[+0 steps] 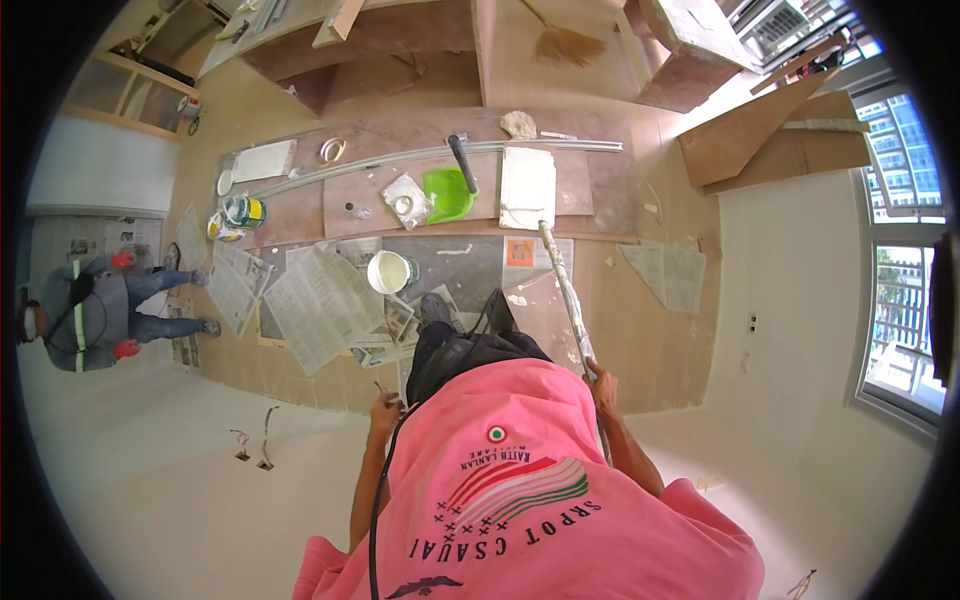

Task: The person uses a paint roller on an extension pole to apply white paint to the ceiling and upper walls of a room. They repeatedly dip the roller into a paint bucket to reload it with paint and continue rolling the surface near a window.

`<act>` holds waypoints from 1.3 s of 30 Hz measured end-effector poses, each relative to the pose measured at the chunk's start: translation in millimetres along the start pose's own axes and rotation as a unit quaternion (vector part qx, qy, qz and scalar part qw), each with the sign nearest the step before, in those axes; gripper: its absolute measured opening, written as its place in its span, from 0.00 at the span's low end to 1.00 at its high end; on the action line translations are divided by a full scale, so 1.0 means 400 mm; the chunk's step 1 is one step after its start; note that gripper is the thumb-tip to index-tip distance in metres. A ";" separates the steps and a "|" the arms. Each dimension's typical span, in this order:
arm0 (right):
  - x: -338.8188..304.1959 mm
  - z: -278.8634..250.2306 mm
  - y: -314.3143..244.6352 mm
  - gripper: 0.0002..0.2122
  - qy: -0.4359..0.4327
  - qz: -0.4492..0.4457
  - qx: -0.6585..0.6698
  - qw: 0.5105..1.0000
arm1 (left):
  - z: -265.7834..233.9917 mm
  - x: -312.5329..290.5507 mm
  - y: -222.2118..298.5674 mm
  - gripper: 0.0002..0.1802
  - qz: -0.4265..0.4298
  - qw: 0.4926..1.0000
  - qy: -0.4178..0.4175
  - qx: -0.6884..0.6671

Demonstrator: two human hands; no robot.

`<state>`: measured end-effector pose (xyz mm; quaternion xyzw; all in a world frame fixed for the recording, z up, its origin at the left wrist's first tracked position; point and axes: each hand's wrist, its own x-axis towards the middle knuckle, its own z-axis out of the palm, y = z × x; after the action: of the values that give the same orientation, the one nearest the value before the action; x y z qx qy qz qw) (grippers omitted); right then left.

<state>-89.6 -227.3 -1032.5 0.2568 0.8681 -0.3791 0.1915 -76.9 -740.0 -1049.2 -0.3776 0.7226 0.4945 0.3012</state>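
Note:
My right hand (pixel 602 388) is closed around a long pole (pixel 566 290) spattered with white paint. The pole slants forward from my right side, and its far end meets a bent wire frame, likely a paint roller's, at a white-coated rectangular tray (pixel 527 180) on the floor. Down at my left side, my left hand (pixel 386 411) has its fingers curled; a small thin thing shows by them, too small to name. A white bucket (pixel 390 271) stands on the floor ahead of my feet.
Newspaper sheets (pixel 325 300) cover the floor at left. Beyond lie a green dustpan (pixel 448 195), long metal strips (pixel 400 158) and paint cans (pixel 243 211). A person (pixel 100 310) in red gloves stands at far left. Boards (pixel 770 140) lean by the window; a broom (pixel 568 46) lies at the back.

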 end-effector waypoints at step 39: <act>0.297 -0.022 -0.129 0.23 0.056 -0.020 -0.046 0.997 | 0.021 -0.023 0.103 0.20 -0.010 0.999 0.008 0.048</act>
<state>-215.7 -214.8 -1060.6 0.2514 0.8988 -0.3277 0.1466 -106.3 -720.3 -1024.7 -0.3738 0.7439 0.4535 0.3182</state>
